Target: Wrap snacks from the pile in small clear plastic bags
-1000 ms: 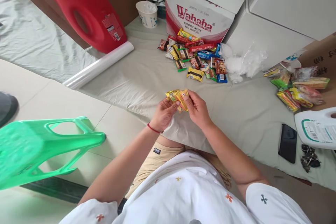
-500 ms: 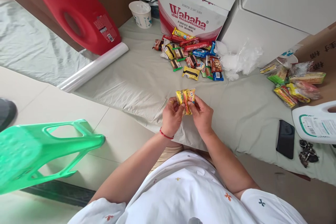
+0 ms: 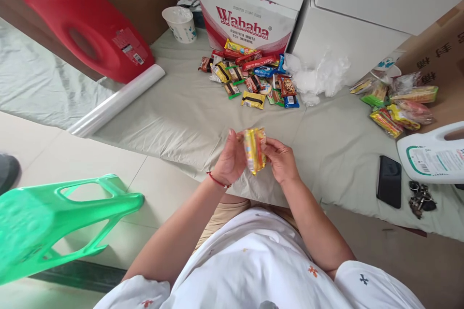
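Note:
My right hand [image 3: 283,160] pinches a small bundle of yellow and red snack packets [image 3: 254,150] between thumb and fingers. To its left is my left hand [image 3: 231,158], with a red cord bracelet on the wrist. That palm is turned toward the bundle and the thumb is raised away from it; some fingertips are hidden or blurred behind the wrappers. Beyond my hands, a pile of small wrapped snacks [image 3: 253,100] lies on the greenish-grey sheet [image 3: 188,106], in yellow, red, blue and brown wrappers.
Behind the pile stands a Wahaha carton [image 3: 246,17], with crumpled clear plastic bags [image 3: 322,77] beside it. More bundled snacks [image 3: 402,111], a phone [image 3: 389,181], keys [image 3: 422,199] and a white jug [image 3: 435,154] lie right. Left are a film roll [image 3: 119,101], red jug [image 3: 90,24], paper cup [image 3: 180,24] and green stool [image 3: 72,222].
The bundle has turned and tipped in my right hand. My left thumb has lifted off it and the left hand has opened. The view has shifted slightly.

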### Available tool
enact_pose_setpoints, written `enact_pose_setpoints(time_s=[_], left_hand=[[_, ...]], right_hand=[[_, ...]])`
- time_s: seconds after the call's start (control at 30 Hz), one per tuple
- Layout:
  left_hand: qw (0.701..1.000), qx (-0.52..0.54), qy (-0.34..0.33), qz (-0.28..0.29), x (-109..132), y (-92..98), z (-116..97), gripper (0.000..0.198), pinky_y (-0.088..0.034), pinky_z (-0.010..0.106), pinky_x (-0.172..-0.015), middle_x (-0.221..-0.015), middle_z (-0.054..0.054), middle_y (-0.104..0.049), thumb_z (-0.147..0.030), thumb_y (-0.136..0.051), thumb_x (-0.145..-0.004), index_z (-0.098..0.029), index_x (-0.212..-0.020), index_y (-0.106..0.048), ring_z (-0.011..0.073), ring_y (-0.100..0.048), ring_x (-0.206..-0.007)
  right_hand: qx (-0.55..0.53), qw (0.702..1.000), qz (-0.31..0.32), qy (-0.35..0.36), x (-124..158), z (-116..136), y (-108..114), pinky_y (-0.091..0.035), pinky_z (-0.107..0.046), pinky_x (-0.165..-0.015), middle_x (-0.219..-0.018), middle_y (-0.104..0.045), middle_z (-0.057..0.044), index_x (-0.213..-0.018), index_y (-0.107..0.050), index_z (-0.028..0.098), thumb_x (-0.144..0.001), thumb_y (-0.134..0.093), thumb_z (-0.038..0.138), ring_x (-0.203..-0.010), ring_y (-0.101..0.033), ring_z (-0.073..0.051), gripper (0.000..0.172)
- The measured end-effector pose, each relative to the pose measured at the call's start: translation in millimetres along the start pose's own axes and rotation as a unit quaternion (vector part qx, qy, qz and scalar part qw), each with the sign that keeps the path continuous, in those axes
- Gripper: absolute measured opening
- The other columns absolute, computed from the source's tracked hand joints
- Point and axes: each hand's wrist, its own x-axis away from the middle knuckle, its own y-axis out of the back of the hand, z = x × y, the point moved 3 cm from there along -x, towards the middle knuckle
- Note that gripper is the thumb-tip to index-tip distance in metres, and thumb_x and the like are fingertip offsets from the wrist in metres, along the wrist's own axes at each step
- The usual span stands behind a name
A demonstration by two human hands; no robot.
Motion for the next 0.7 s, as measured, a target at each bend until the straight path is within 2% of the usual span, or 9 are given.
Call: enact_pose_setpoints(time_s=[0.07,0.17,0.27,0.4,0.47,0.57,0.63,0.7], left_hand=[[0.998,0.009,0.046,0.033,-1,-7.6,11,0.059,-0.061,0.037,-0.082,-0.105,0.011,-0.077,-0.058,-0.084,-0.072,-0.017,-0.112,-0.072,0.0292,-0.074,-0.104],[0.998,0.015,0.064,0.009,-4,-10.1,24,0.049,-0.062,0.034,-0.076,-0.095,0.008,-0.078,-0.032,-0.091,-0.066,-0.016,-0.109,-0.074,0.0266,-0.077,-0.093],[0.998,0.046,0.044,-0.014,-11,-8.6,26,0.042,-0.062,0.031,-0.073,-0.094,0.007,-0.078,-0.027,-0.088,-0.068,-0.016,-0.106,-0.074,0.0238,-0.077,-0.090],[0.996,0.047,0.016,-0.067,-15,-10.6,25,0.039,-0.061,0.030,-0.070,-0.086,0.004,-0.076,-0.031,-0.091,-0.065,-0.017,-0.096,-0.071,0.0220,-0.076,-0.084],[0.997,0.030,0.022,-0.065,-14,-18.0,28,0.041,-0.060,0.030,-0.069,-0.081,0.002,-0.074,-0.038,-0.091,-0.066,-0.016,-0.093,-0.069,0.0205,-0.075,-0.079],[0.999,-0.008,0.046,-0.010,-8,-33.8,39,0.045,-0.058,0.028,-0.067,-0.083,0.000,-0.072,-0.044,-0.089,-0.070,-0.018,-0.100,-0.068,0.0177,-0.072,-0.075],[0.995,-0.056,0.059,0.058,-3,-43.1,47,0.048,-0.058,0.030,-0.070,-0.091,0.002,-0.072,-0.047,-0.086,-0.073,-0.020,-0.109,-0.067,0.0191,-0.072,-0.081],[0.982,-0.149,0.037,0.113,0,-46.5,51,0.050,-0.058,0.035,-0.083,-0.107,0.007,-0.072,-0.050,-0.082,-0.078,-0.020,-0.115,-0.067,0.0240,-0.071,-0.098]], right_hand=[[0.087,0.995,0.015,0.045,5,1,-3,-0.060,-0.038,-0.086,-0.104,-0.079,0.000,-0.110,-0.079,0.029,-0.081,-0.079,0.047,-0.094,-0.074,-0.024,0.034],[0.278,0.952,0.014,0.126,12,7,-3,-0.059,-0.042,-0.094,-0.112,-0.077,-0.002,-0.126,-0.072,0.033,-0.095,-0.063,0.044,-0.101,-0.073,-0.025,0.034],[0.384,0.902,0.006,0.197,21,12,-1,-0.054,-0.046,-0.104,-0.131,-0.068,-0.009,-0.138,-0.063,0.030,-0.101,-0.053,0.043,-0.120,-0.065,-0.027,0.041],[0.422,0.878,0.024,0.225,35,8,5,-0.051,-0.053,-0.109,-0.144,-0.055,-0.017,-0.156,-0.041,0.025,-0.097,-0.060,0.048,-0.133,-0.055,-0.031,0.065],[0.424,0.878,0.042,0.217,41,5,10,-0.047,-0.056,-0.113,-0.149,-0.053,-0.018,-0.161,-0.030,0.024,-0.095,-0.064,0.048,-0.138,-0.052,-0.032,0.078],[0.394,0.902,0.046,0.172,49,3,20,-0.045,-0.054,-0.116,-0.155,-0.048,-0.017,-0.161,-0.026,0.024,-0.091,-0.070,0.046,-0.142,-0.049,-0.033,0.086],[0.360,0.923,0.044,0.129,57,5,30,-0.050,-0.050,-0.111,-0.149,-0.055,-0.014,-0.158,-0.029,0.027,-0.088,-0.072,0.041,-0.134,-0.057,-0.030,0.083],[0.341,0.935,0.023,0.093,64,10,45,-0.056,-0.045,-0.103,-0.139,-0.063,-0.010,-0.154,-0.033,0.029,-0.086,-0.072,0.037,-0.122,-0.066,-0.026,0.078]])
